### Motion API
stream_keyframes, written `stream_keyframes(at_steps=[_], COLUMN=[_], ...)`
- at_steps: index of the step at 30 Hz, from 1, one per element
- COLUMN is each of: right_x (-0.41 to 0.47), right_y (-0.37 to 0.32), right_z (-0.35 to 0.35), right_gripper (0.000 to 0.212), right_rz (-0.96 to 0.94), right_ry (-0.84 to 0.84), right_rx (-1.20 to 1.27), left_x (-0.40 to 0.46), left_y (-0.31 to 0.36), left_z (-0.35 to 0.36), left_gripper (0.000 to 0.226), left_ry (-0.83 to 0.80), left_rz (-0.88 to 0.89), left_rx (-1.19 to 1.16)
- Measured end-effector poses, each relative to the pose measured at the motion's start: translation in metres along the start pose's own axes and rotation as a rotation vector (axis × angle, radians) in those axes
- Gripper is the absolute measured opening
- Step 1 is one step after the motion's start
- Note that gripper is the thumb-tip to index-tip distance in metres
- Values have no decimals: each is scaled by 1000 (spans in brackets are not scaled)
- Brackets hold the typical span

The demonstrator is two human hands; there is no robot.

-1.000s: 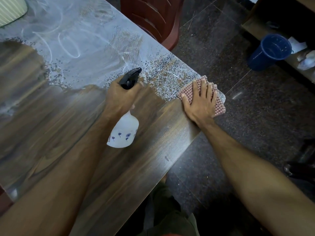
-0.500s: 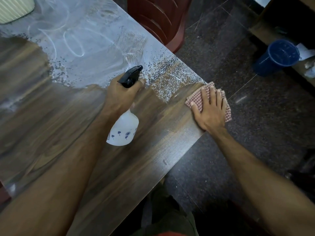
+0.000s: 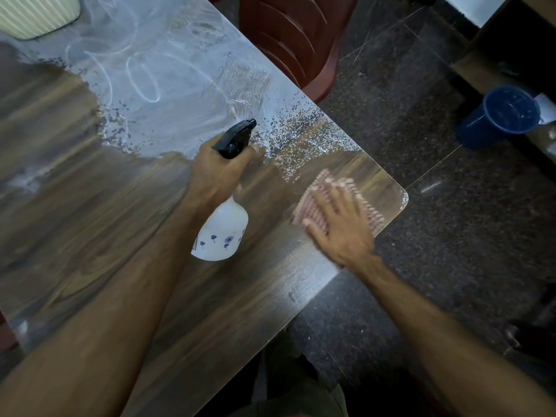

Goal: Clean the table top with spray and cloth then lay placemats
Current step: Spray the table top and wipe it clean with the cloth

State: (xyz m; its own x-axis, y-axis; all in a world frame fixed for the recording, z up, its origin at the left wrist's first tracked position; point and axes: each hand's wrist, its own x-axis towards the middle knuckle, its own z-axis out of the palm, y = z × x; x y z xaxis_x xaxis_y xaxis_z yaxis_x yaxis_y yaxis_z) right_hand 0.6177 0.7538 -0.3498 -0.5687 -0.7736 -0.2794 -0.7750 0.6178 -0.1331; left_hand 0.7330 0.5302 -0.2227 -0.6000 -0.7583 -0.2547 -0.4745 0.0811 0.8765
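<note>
My left hand (image 3: 216, 173) grips the neck of a white spray bottle (image 3: 221, 236) with a black trigger head, held above the wooden table top (image 3: 75, 206). My right hand (image 3: 337, 224) presses flat on a red checked cloth (image 3: 313, 206) near the table's right corner; hand and cloth are blurred by motion. Spray droplets and wipe streaks (image 3: 180, 85) cover the far part of the table. A ribbed cream placemat (image 3: 36, 13) lies at the far left corner.
A dark red plastic chair (image 3: 294, 34) stands against the table's far edge. A blue bucket (image 3: 505, 115) sits on the dark speckled floor at the right, beside a low wooden shelf (image 3: 493, 55). The table's rounded corner (image 3: 403, 197) is just right of the cloth.
My right hand has slid the cloth from the table's right edge inward and toward me across the corner. The left hand and the bottle have hardly moved.
</note>
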Motion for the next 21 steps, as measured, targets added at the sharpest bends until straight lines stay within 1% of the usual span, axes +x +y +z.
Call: stream_keyframes(at_steps=[2,3,5,8,11,14,17,19,21], right_x=[20,35,66,104,112,82,42,34,45], right_y=[24,32,33,6,-34,-59,-51,-31,-8], right_z=[-9,-15,-25,-31,-27,-15,-7,-7,-14], right_gripper=[77,79,80,82,83,79,74,73,74], right_rz=[154,202,224,185,58,-110,-208,-155,-19], right_ry=[34,49,64,48,27,13,-2,3,36], right_rx=[-2,16,43,45,20,7,15,18,25], left_x=[1,2,1,-3,-5,-4,-4,-5,-6], left_y=[-2,-3,-7,-10,-7,-4,-1,-1,-1], left_z=[-6,-8,-10,-13,-16,-16,-22,-26,-30], left_gripper=[25,24,23,26,29,28,27,28,30], left_ry=[0,4,16,32,48,58,42,44,62], left_rz=[3,3,-3,-6,-13,-15,-14,-10,-17], left_rx=[-10,-9,-7,-8,-3,-12,-21,-20,-23])
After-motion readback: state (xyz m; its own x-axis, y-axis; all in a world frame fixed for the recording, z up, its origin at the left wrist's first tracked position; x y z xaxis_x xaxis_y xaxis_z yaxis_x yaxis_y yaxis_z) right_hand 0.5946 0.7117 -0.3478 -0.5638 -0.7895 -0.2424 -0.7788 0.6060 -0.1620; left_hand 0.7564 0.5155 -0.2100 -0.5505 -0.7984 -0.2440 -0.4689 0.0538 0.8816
